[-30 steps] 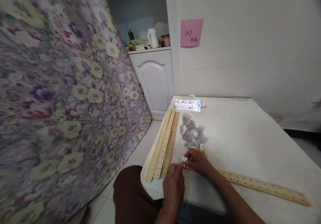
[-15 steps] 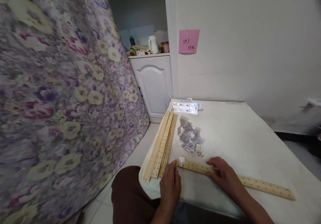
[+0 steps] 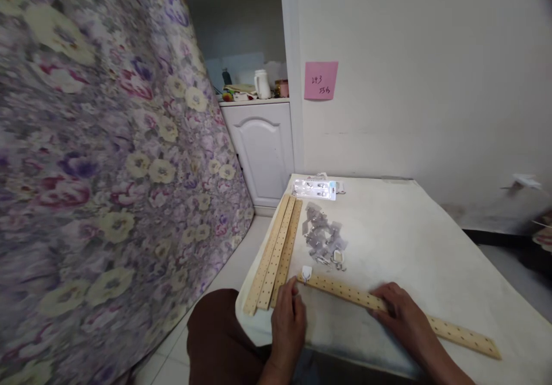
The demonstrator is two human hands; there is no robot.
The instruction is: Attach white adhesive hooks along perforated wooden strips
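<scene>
A long wooden strip with rows of holes (image 3: 345,289) lies slantwise across the near part of the table. My right hand (image 3: 403,316) grips it past its middle, thumb on the near edge and fingers over the far edge. At the strip's left end is my left hand (image 3: 288,316), its fingers bent and the index fingertip against the end. Just beside that fingertip, a white adhesive hook (image 3: 306,273) sits at the strip's left end. Beyond the strip lies a pile of hooks with translucent backings (image 3: 321,233); a white square hook (image 3: 338,257) rests at its near edge.
Several more perforated wooden strips (image 3: 276,253) lie side by side along the table's left edge. Clear packaging with hooks (image 3: 314,189) is at the back. A floral curtain (image 3: 107,172) hangs to the left, and a white cabinet (image 3: 261,149) stands behind.
My right hand has slid rightward along the wooden strip. My left hand stays at its left end. The view has shifted slightly.
</scene>
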